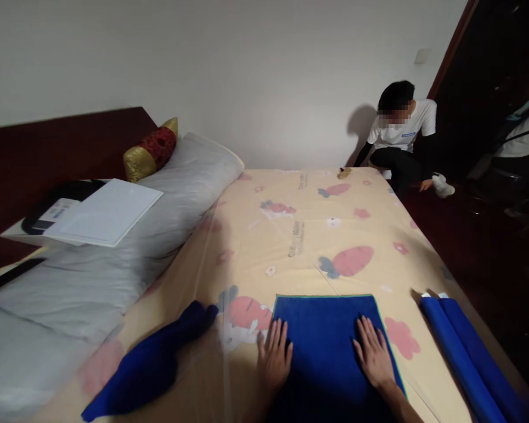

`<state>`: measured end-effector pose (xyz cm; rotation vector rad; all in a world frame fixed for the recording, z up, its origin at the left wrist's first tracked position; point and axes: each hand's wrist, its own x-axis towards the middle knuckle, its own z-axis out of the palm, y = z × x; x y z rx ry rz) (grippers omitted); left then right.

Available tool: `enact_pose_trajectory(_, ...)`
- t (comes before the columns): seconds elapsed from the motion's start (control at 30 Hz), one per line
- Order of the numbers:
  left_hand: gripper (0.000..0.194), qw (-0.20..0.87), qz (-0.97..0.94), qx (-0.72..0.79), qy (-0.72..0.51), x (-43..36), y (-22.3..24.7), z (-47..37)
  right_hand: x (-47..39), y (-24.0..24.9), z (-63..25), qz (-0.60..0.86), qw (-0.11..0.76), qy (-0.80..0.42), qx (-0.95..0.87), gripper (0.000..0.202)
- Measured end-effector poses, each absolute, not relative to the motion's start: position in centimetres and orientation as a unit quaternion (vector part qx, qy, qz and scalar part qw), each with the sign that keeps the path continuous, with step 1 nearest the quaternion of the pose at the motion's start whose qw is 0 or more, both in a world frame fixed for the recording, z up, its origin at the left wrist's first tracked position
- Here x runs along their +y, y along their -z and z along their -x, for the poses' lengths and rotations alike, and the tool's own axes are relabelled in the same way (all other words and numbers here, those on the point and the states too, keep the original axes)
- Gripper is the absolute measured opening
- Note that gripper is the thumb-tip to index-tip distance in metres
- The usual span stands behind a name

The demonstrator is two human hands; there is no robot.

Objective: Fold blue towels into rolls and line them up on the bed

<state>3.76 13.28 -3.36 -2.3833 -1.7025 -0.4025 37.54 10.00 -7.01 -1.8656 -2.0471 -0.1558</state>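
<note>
1. Near, centre: the flat blue cloth (321, 346) lies spread on the bed sheet (302, 267), its far edge and both far corners visible. The near end is dark and runs to the bottom of view; its condition cannot be told.
2. Left hand (275, 355): palm down over the cloth's left edge, fingers extended with slight gaps, gripping nothing.
3. Right hand (372, 352): palm down just inside the right edge, fingers likewise extended and a little apart, gripping nothing.
4. Assessment: the step appears to be smoothing the cloth. Good practice would be light, even pressure from both palms, working outward to the edges. Pressing harder on one side could skew the cloth or drag the sheet into creases beneath it.
5. To the left, apart from the flat piece: a crumpled blue cloth (154, 358). To the right, near the bed's edge: two blue rolls (449, 346) side by side.
6. Farther left: a grey pillow (171, 205) bearing white sheets (108, 211), with a red-and-gold cushion (152, 151) beyond.
7. Far right: a seated person (408, 132) by the wall (268, 76).
</note>
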Motion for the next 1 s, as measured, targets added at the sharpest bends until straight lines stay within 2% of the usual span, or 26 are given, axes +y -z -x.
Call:
enact_pose_trajectory(0.17,0.057,0.036,0.871,-0.474,0.125,17.5,2.7,-11.1,15.9,5.6,-29.7,0.590,0.157,-0.029,-0.792,0.056)
enact_pose_trajectory(0.3,0.056,0.033,0.825,-0.552,0.115,20.2,3.1,-8.7,17.7,6.0,-34.8,0.571,0.120,-0.059,-0.810,0.054)
enact_pose_trajectory(0.47,0.060,0.031,0.790,-0.605,0.096,19.9,3.6,-3.9,16.3,7.1,-43.2,0.694,0.112,-0.017,-0.711,0.064)
enact_pose_trajectory(0.63,0.059,0.007,0.787,-0.612,0.078,20.3,3.9,-4.2,16.9,6.7,-43.6,0.689,0.071,-0.078,-0.717,0.064)
enact_pose_trajectory(0.77,0.058,-0.033,0.787,-0.615,0.036,21.2,2.4,-4.3,17.8,5.3,-43.5,0.688,0.056,-0.107,-0.716,0.065)
enact_pose_trajectory(0.9,0.058,0.009,0.831,-0.552,0.072,17.4,0.0,-5.5,14.3,3.5,-41.2,0.663,0.118,-0.055,-0.738,0.060)
enact_pose_trajectory(1.0,0.059,0.056,0.889,-0.446,0.093,11.1,0.4,-7.2,8.2,3.1,-38.0,0.574,0.141,-0.048,-0.805,0.060)
